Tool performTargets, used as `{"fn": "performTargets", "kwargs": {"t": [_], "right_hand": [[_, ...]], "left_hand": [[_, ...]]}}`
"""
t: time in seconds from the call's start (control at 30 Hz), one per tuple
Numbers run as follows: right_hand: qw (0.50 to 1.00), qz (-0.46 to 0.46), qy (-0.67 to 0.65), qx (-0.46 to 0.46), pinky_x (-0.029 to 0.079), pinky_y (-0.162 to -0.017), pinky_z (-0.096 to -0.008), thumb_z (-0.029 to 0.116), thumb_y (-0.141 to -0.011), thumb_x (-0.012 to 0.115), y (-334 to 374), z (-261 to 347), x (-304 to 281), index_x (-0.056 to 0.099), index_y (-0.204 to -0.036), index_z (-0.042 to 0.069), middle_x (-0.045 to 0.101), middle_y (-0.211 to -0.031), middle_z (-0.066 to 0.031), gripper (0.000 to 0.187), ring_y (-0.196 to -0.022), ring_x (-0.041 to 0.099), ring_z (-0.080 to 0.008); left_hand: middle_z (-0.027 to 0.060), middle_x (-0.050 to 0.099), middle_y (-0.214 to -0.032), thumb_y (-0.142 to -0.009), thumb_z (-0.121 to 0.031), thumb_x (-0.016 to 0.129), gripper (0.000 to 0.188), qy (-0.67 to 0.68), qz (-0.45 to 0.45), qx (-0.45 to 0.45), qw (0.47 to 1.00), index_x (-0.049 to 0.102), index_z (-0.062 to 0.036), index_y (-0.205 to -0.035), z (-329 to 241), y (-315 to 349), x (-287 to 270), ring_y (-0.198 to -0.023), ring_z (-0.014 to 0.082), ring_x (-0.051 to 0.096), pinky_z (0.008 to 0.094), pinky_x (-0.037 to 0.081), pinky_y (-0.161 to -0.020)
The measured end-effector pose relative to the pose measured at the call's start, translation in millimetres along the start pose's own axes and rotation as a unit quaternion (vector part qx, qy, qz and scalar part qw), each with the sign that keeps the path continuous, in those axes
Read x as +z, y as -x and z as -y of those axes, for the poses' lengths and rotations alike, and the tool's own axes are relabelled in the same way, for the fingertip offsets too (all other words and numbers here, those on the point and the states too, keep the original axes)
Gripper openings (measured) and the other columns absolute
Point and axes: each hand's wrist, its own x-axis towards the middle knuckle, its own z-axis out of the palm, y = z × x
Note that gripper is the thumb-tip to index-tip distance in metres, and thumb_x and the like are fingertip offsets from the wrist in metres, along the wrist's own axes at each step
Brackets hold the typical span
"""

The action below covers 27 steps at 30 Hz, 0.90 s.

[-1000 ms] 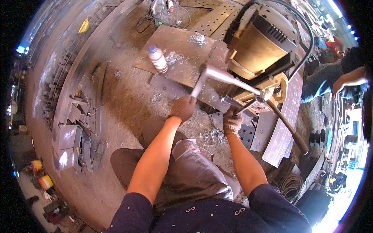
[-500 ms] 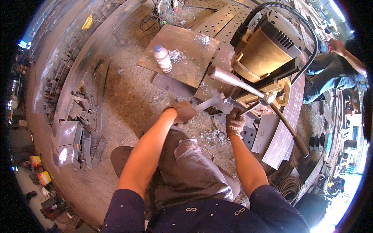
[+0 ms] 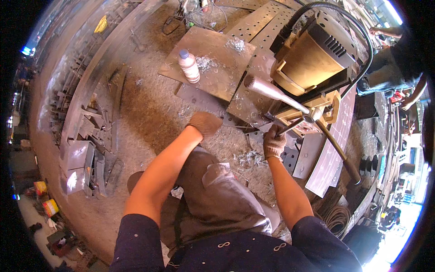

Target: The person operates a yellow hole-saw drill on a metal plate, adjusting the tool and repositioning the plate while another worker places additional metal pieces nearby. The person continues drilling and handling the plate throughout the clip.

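Observation:
My left hand (image 3: 205, 125), in a brown work glove, is closed in front of my knee. A thin line running from it toward the machine looks like a flat metal strip (image 3: 238, 126) seen nearly edge-on. My gloved right hand (image 3: 274, 144) is wrapped round one spoke of a feed handle (image 3: 309, 117). That handle belongs to a yellow and black drilling machine (image 3: 312, 56) standing on metal plates. Another spoke, with a thick grip, points up and left; a third points down and right. The drill bit is hidden from view.
A bottle (image 3: 189, 69) with a blue cap stands on a steel plate (image 3: 217, 81) among metal shavings (image 3: 235, 44). More shavings (image 3: 251, 158) lie near my knees. Scrap metal pieces (image 3: 97, 165) lie at left, coiled hose (image 3: 337, 218) at right. Another person (image 3: 389, 68) stands beyond the machine.
My left hand has drawn back left and slightly up, away from the machine; the strip's broad face no longer shows. My right hand stays on the handle. The other person has shifted.

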Motion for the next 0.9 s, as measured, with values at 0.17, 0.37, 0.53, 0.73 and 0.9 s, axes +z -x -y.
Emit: {"fn": "performTargets", "kwargs": {"t": [0.17,0.37,0.53,0.73,0.9], "right_hand": [[0.999,0.003,0.041,0.036,0.057,-0.084,-0.0504,0.049,-0.105,0.062,2,11,1,0.075,-0.109,0.007,0.075,-0.091,-0.0223,0.045,-0.090,0.075,-0.0409],[1.000,-0.029,0.003,-0.004,0.057,-0.086,-0.0484,0.039,-0.101,0.065,5,-6,9,0.075,-0.106,0.007,0.075,-0.094,-0.0195,0.034,-0.091,0.075,-0.0348],[0.999,0.012,-0.014,0.049,0.058,-0.080,-0.0390,0.032,-0.100,0.066,0,-8,3,0.066,-0.093,0.006,0.061,-0.082,-0.0054,0.027,-0.078,0.061,-0.0180],[0.994,0.006,0.044,0.103,0.056,-0.071,-0.0415,0.034,-0.103,0.064,2,8,10,0.069,-0.094,0.007,0.063,-0.079,-0.0075,0.029,-0.073,0.062,-0.0186],[0.999,-0.019,0.010,0.038,0.057,-0.071,-0.0435,0.033,-0.099,0.071,9,-25,19,0.075,-0.101,0.008,0.066,-0.079,-0.0077,0.026,-0.074,0.068,-0.0236]], "left_hand": [[0.0221,0.080,-0.109,-0.101,-0.023,0.061,0.027,-0.005,-0.047,-0.024,0.999,0.078,-0.0112,-0.118,53,-17,59,-0.101,0.0438,0.079,0.0570,0.063,-0.085],[0.0257,0.079,-0.109,-0.103,-0.029,0.063,0.033,0.075,-0.122,-0.073,0.987,0.075,0.0012,-0.108,122,34,51,-0.102,0.0432,0.080,0.0591,0.063,-0.086],[0.0255,0.080,-0.110,-0.104,-0.024,0.063,0.030,0.039,-0.075,0.033,0.996,0.074,0.0028,-0.110,63,-22,56,-0.103,0.0422,0.080,0.0562,0.064,-0.088],[0.0257,0.081,-0.101,-0.101,-0.020,0.060,0.026,0.132,-0.099,-0.113,0.980,0.079,-0.0006,-0.099,38,-61,65,-0.095,0.0462,0.080,0.0571,0.065,-0.082],[0.0269,0.080,-0.102,-0.103,-0.021,0.060,0.025,0.179,-0.160,-0.117,0.964,0.079,-0.0044,-0.105,31,-78,32,-0.094,0.0481,0.080,0.0580,0.064,-0.077]]}}
